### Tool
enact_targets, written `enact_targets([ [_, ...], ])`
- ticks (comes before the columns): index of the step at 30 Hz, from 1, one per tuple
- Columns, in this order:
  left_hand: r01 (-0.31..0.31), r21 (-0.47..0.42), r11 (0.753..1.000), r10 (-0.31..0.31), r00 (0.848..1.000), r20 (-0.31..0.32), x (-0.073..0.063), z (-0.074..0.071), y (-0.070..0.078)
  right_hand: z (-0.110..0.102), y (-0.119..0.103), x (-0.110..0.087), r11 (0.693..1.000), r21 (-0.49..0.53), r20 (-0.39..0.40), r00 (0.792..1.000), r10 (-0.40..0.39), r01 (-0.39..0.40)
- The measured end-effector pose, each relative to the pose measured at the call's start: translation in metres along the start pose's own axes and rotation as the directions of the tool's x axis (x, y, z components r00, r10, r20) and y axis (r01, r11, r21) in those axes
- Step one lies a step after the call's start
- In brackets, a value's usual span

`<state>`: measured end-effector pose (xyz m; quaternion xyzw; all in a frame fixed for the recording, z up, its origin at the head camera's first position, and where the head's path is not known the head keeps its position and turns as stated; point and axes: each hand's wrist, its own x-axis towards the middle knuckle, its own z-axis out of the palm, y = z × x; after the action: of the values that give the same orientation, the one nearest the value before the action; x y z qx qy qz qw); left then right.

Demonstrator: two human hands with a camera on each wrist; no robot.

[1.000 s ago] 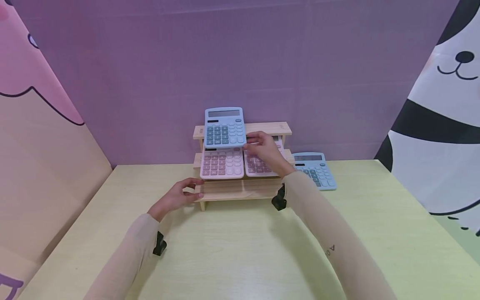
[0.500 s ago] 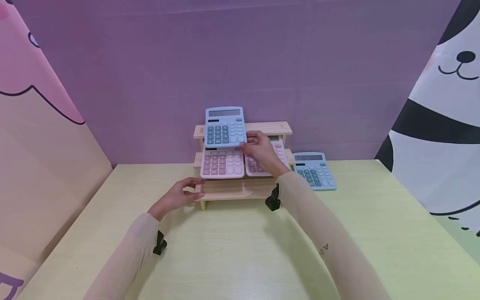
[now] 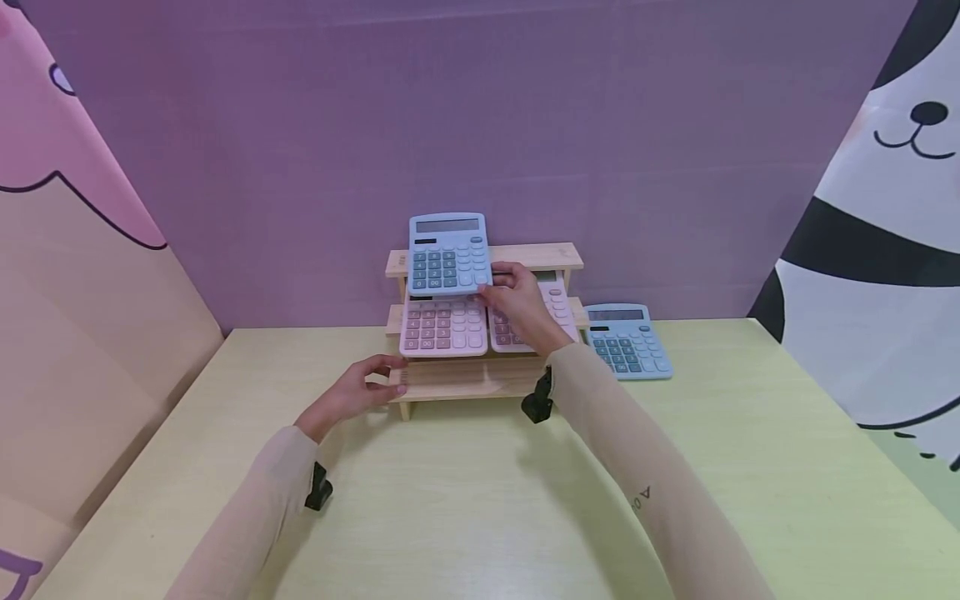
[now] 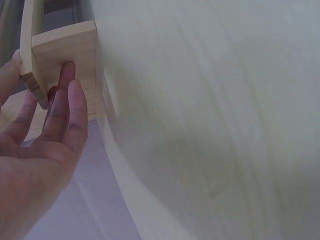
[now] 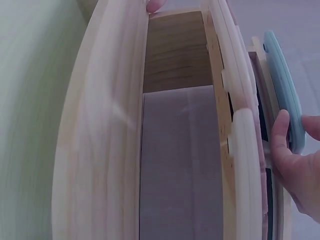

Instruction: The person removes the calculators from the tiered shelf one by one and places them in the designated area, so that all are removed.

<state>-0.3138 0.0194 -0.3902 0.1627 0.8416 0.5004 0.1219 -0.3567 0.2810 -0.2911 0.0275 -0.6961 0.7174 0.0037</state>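
A blue calculator (image 3: 448,254) leans upright on the top step of a wooden three-step rack (image 3: 472,382), at its left half. My right hand (image 3: 522,310) pinches its lower right corner; in the right wrist view thumb and finger stand on either side of the calculator's (image 5: 284,85) thin edge. My left hand (image 3: 354,394) grips the left end of the rack's lowest step, thumb above and fingers beneath, as the left wrist view shows around the board (image 4: 62,40). Two pink calculators, one left (image 3: 442,333) and one right (image 3: 557,304), rest on the middle step, the right one partly hidden by my right hand.
Another blue calculator (image 3: 630,343) lies on the pale table (image 3: 450,500) just right of the rack. Behind the rack rises a purple backdrop (image 3: 480,125). Printed cartoon panels flank the table, a panda (image 3: 885,275) on the right.
My right wrist and forearm have swung slightly left, and the thumb has slid a little left along the blue calculator's lower edge. The calculator and my left hand stay almost where they were.
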Motion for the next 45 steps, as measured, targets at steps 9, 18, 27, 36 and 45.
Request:
enact_targets([
  [9, 0.002, 0.002, 1.0, -0.002, 1.0, 0.005, -0.0019, -0.0006, 0.0024, 0.0042, -0.0022, -0.0034, 0.995, 0.09, -0.028, 0.998, 0.047, -0.044],
  [18, 0.001, -0.003, 1.0, -0.001, 1.0, 0.008, 0.0007, -0.0026, -0.0005, 0.0067, -0.0028, -0.0035, 0.985, 0.163, -0.057, 0.996, 0.07, -0.06],
  [27, -0.007, -0.025, 1.0, 0.007, 1.0, 0.011, 0.0002, -0.0037, -0.0008, 0.0088, -0.0045, -0.0053, 0.971, 0.232, -0.063, 0.995, 0.081, -0.064],
  [36, -0.014, 0.0, 1.0, 0.014, 1.0, 0.005, 0.0021, -0.0067, -0.0053, 0.0085, -0.0054, -0.0071, 0.953, 0.295, -0.042, 0.996, 0.085, -0.069],
  [45, -0.015, 0.0, 1.0, 0.015, 1.0, 0.004, 0.002, -0.0085, -0.006, 0.0081, -0.0057, -0.0092, 0.95, 0.308, -0.025, 0.997, 0.067, -0.056],
])
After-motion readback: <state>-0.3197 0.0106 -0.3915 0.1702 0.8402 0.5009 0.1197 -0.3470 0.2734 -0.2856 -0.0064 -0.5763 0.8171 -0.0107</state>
